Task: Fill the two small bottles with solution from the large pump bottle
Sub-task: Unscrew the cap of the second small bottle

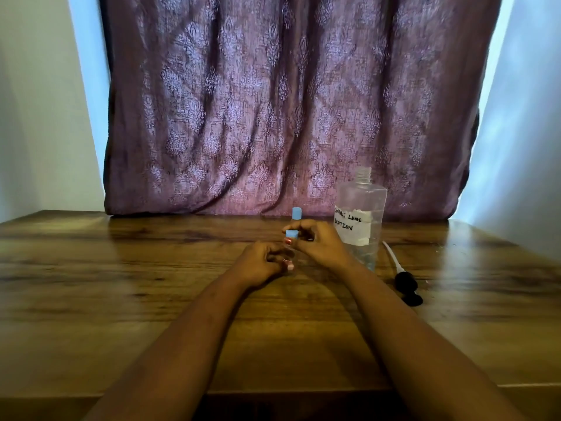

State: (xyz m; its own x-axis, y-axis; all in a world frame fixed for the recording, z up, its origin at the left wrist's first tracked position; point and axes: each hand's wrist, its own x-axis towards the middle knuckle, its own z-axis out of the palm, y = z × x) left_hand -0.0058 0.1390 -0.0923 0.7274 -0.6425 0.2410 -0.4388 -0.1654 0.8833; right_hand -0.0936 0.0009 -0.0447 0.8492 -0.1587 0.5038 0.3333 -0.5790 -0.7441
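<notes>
Right hand (pixel 318 244) pinches a blue cap (pixel 292 233), left hand (pixel 258 263) grips its small bottle (pixel 295 253); second small bottle (pixel 297 214) behind

A wooden table (pixel 121 299) with dark grain streaks carries a large clear bottle (pixel 361 205), upright right of centre, its neck uncapped and its white label (pixel 353 229) hand-lettered "Contact Lens Solution". Just to its right a black pump head (pixel 405 284) lies on the wood, its white tube (pixel 390 253) pointing back toward the bottle's base. Left of the large bottle a blue-capped small bottle (pixel 297 213) stands near the table's back edge, where the curtain hem (pixel 212 208) rests; in front of it a second blue-capped bottle (pixel 292 234) is held by the left hand (pixel 261 262) and right hand (pixel 318 241), its base hidden.
</notes>
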